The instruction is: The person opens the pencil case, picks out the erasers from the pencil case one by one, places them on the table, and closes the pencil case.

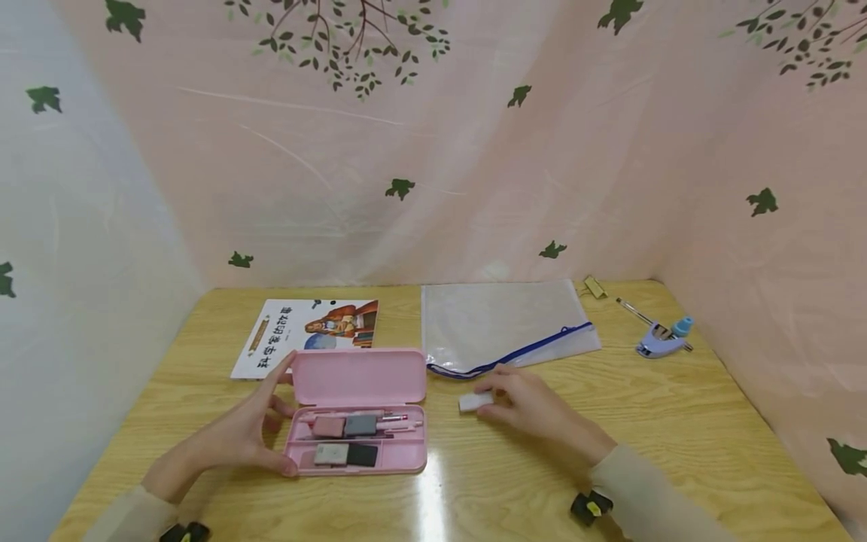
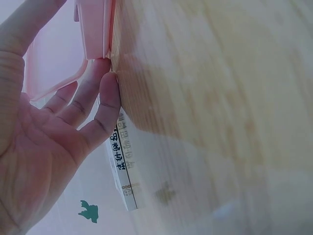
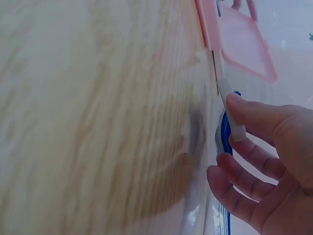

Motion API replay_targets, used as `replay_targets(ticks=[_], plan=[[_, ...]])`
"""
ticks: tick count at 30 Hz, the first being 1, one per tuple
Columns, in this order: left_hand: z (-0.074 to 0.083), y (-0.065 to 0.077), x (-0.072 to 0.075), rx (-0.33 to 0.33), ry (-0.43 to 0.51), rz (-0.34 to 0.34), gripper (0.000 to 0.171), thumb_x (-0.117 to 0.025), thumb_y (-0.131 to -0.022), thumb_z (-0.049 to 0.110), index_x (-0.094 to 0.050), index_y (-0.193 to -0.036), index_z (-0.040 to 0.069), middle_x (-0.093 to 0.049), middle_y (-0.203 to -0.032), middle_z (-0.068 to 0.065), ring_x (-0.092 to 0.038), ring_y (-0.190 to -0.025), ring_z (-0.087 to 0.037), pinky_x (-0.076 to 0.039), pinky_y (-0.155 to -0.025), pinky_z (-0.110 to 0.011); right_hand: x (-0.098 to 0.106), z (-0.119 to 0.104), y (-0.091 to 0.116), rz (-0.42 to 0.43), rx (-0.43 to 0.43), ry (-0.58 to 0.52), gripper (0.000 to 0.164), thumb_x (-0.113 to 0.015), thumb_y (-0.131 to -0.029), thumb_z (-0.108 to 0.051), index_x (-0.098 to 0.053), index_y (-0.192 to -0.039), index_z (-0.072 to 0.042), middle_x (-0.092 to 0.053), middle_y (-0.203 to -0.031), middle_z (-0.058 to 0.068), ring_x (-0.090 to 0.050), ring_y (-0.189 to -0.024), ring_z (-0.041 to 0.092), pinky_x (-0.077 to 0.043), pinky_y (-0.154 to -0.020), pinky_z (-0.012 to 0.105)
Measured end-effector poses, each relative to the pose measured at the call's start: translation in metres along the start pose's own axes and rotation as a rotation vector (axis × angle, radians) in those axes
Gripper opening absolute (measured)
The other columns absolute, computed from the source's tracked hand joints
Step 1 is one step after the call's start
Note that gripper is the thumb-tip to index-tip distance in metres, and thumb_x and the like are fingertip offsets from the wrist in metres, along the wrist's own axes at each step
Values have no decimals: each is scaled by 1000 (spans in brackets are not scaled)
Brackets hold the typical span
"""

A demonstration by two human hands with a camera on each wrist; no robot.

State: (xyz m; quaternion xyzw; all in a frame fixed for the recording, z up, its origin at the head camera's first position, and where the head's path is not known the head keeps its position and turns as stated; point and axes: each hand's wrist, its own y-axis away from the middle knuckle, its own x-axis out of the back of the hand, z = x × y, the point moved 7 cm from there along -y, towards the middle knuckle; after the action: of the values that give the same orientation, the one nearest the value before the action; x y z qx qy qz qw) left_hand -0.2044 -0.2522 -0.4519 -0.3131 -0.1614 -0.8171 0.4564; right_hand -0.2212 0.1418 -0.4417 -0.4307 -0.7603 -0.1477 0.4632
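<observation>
Evidently, we have the white block (image 1: pixel 469 403) in the right hand (image 1: pixel 518 399), to the right of the open pencil case (image 1: pixel 404 454) and just on the near side of the zip pouch (image 1: pixel 501 324); whether it touches the desk (image 1: pixel 508 482) we cannot tell. The thumb and forefinger pinch it, while the other fingers (image 3: pixel 234 198) are loosely spread. We take it for an eraser: light, slightly soft, with enough drag not to slip, and hardly fragile. We would hold it by its broad faces, toward the end farther from the case, leaving the other end bare. The left hand (image 1: pixel 237 436) is spread around the case's left end, thumb at the base's near corner, forefinger by the lid (image 1: pixel 359 376). The case looks like light, stiff, smooth plastic that could slide if nudged; we would steady it by the base, since the lid may swing.
</observation>
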Motion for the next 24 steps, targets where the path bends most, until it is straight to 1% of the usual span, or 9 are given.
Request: replay_targets(ticks=[3,9,13,20,24], plan=[[0,0,0,5,3,3,147,-98,-61,42,9,-162,33,-32,-147,-19,-63,-99,-17,-57,-83,-33,3,7,4,6,-9,-16,25,-80,-89,-23,-75,-111,-12,-60,-99,-5,-53,-79,8,-49,-66,24],[2,0,1,-12,9,8,146,-98,-62,39,7,-163,31,-33,-145,-19,-63,-99,-18,-57,-82,-33,2,17,5,-31,-45,-42,22,-78,-91,-23,-75,-110,-12,-59,-99,-4,-53,-80,7,-48,-66,23],[2,0,1,-11,6,7,146,-98,-63,38,7,-163,31,-34,-145,-19,-63,-98,-18,-57,-81,-32,2,18,5,-45,-59,-62,22,-78,-91,-22,-75,-111,-12,-59,-97,-4,-52,-80,7,-49,-67,24],[2,0,2,-11,10,12,148,-99,-60,39,8,-163,32,-34,-145,-21,-64,-98,-19,-57,-82,-34,0,20,4,-58,-69,-74,21,-79,-91,-21,-75,-110,-12,-58,-95,-4,-53,-81,9,-48,-67,24],[2,1,0,-6,11,8,147,-98,-62,38,8,-163,32,-33,-145,-21,-64,-99,-19,-57,-83,-34,1,20,6,-49,-81,-103,24,-79,-90,-21,-74,-111,-10,-61,-98,-3,-55,-82,9,-51,-70,24]])
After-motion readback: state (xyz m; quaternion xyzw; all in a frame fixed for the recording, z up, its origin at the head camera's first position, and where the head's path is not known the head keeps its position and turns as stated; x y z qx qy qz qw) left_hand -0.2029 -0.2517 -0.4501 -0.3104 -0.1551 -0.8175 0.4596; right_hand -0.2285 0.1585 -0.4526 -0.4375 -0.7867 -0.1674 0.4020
